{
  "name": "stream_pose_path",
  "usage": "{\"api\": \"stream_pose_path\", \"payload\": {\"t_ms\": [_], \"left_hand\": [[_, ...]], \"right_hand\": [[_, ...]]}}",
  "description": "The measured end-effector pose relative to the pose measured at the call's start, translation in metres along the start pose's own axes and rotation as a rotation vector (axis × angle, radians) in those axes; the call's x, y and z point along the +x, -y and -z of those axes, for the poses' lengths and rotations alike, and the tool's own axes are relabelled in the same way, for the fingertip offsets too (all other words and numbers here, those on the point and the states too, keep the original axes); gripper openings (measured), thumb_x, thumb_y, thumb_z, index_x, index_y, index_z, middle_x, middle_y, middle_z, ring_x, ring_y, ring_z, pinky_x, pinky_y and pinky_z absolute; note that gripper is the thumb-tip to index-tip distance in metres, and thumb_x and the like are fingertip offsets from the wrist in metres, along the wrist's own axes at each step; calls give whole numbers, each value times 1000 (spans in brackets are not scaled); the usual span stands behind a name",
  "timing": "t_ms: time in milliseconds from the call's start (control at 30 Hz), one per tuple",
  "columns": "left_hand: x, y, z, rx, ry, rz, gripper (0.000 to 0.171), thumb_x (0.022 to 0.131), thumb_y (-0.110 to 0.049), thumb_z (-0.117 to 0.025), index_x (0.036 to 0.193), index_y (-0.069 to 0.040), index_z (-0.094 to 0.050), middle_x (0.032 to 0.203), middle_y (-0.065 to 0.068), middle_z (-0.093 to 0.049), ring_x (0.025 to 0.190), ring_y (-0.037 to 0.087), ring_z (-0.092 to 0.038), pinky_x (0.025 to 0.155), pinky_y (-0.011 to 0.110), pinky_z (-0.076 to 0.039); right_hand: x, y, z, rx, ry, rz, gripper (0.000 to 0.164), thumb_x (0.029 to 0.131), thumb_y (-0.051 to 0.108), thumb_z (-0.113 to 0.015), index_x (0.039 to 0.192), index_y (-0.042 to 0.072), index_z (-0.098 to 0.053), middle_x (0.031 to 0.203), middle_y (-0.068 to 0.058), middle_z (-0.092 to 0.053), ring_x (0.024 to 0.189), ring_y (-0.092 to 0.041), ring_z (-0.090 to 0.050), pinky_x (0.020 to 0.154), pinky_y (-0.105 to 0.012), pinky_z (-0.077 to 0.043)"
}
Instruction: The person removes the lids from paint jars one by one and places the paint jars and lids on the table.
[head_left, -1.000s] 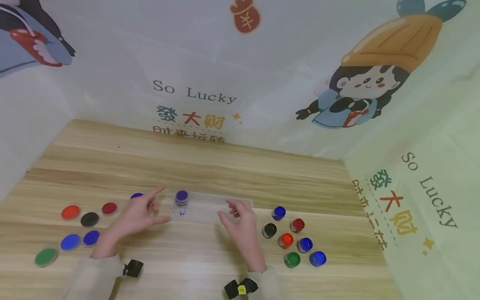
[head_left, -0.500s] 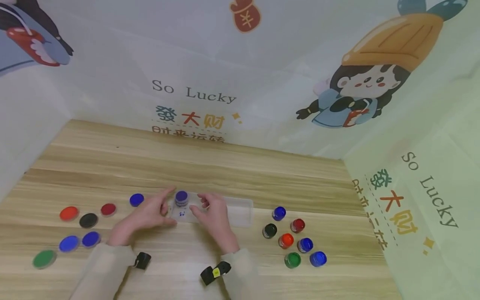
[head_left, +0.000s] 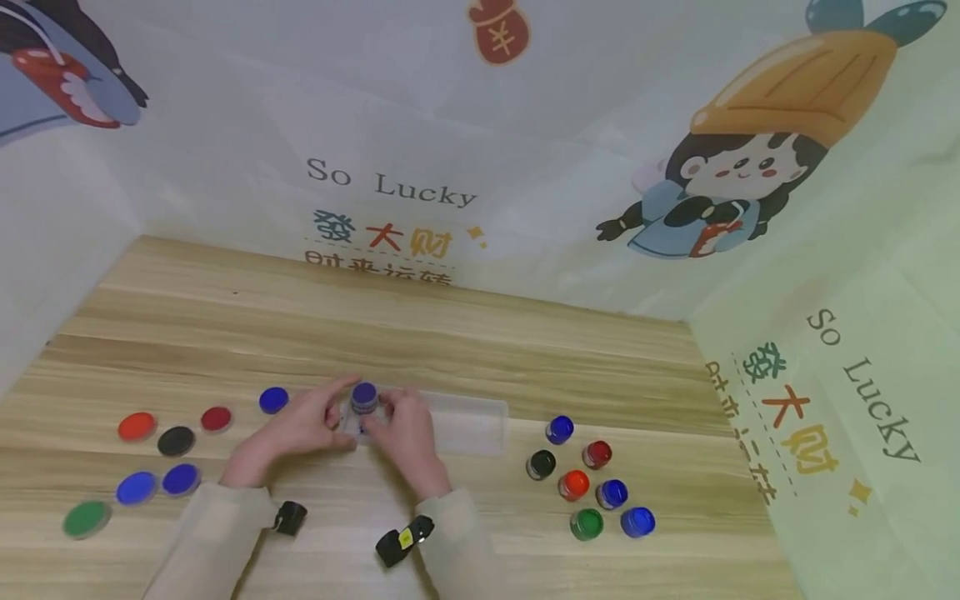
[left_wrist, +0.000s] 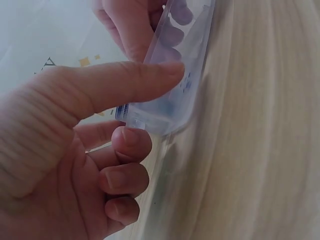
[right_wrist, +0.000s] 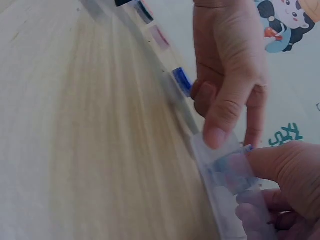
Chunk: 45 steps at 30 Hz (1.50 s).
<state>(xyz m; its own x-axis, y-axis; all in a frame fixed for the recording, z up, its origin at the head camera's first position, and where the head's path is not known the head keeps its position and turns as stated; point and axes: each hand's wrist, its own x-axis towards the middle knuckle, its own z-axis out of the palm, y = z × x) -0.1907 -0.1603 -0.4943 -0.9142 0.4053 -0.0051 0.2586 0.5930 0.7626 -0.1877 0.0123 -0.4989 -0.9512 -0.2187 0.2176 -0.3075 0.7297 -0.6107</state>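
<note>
A long clear plastic tray point(head_left: 468, 423) lies on the wooden table. In its left end stands a small clear jar with a purple-blue top point(head_left: 365, 393). My left hand point(head_left: 300, 427) spans that end of the tray, thumb along the near wall and index finger toward the far side. The left thumb point(left_wrist: 145, 82) lies against the see-through wall in the left wrist view. My right hand point(head_left: 407, 435) reaches into the tray and grips the jar, its thumb in front and fingers on the right. Through the wall, the right wrist view shows the jar blurred and right fingers inside.
Flat round discs in several colours, including a green disc point(head_left: 86, 520) and a red disc point(head_left: 217, 418), lie at the left. Small jars with coloured tops, including an orange jar point(head_left: 573, 484), stand at the right. A printed white cloth point(head_left: 540, 175) walls the table's back and sides.
My right hand has moved left along the tray to the jar. My left hand has shifted right and closed in around the tray's left end. The jar stands in the same place.
</note>
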Motion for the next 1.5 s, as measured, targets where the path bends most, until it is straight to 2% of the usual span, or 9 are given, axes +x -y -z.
{"api": "stream_pose_path", "payload": {"t_ms": [133, 233, 367, 500, 800, 1133, 1500], "left_hand": [[-1, 0, -1, -12, 11, 16, 85, 67, -9, -80, 138, 6, -36, 63, -3, -46, 55, 11, -41, 53, 25, -36], [-2, 0, -1, -16, 14, 23, 85, 67, -9, -80, 138, 6, -36, 61, -3, -45, 54, 10, -41, 53, 24, -35], [-2, -2, 0, -29, 15, 12, 85, 67, -9, -80, 138, 6, -36, 61, -3, -45, 53, 9, -40, 52, 24, -35], [-2, -3, 1, -43, 13, 2, 85, 67, -9, -81, 138, 7, -36, 60, -3, -45, 53, 9, -40, 51, 24, -34], [-1, -1, 1, -31, 3, -9, 84, 67, -8, -80, 137, 7, -37, 59, -4, -44, 52, 9, -40, 51, 24, -35], [-2, 0, 1, -23, 0, -17, 85, 67, -14, -82, 137, 6, -38, 60, -4, -44, 52, 8, -39, 51, 24, -34], [-3, 3, 4, -33, -15, 0, 85, 66, -16, -83, 137, 2, -40, 65, 0, -48, 57, 12, -43, 55, 26, -37]], "right_hand": [[1, 1, -5, -31, -1, -15, 28, 72, 20, -79, 91, 1, -71, 67, 1, -49, 66, -8, -41, 56, -17, -32], [3, 3, -8, -53, -13, -22, 24, 72, 22, -80, 82, 4, -69, 63, 5, -45, 64, -7, -39, 55, -18, -30], [5, 6, -10, -68, -25, -72, 24, 70, 24, -82, 72, 7, -65, 62, 7, -41, 61, -7, -37, 53, -18, -28], [5, 8, -12, -97, -51, -106, 25, 69, 26, -83, 71, 8, -66, 63, 7, -42, 61, -6, -38, 53, -18, -30], [5, 8, -15, -136, -116, -91, 25, 68, 29, -83, 71, 10, -67, 62, 7, -44, 59, -5, -39, 51, -17, -30], [3, 7, -16, -61, -156, -87, 23, 67, 25, -82, 72, 8, -67, 65, 3, -50, 58, -5, -40, 51, -16, -31], [3, 7, -12, 73, -167, -118, 29, 67, 18, -81, 89, 1, -70, 71, -1, -57, 64, -7, -47, 55, -16, -38]]}}
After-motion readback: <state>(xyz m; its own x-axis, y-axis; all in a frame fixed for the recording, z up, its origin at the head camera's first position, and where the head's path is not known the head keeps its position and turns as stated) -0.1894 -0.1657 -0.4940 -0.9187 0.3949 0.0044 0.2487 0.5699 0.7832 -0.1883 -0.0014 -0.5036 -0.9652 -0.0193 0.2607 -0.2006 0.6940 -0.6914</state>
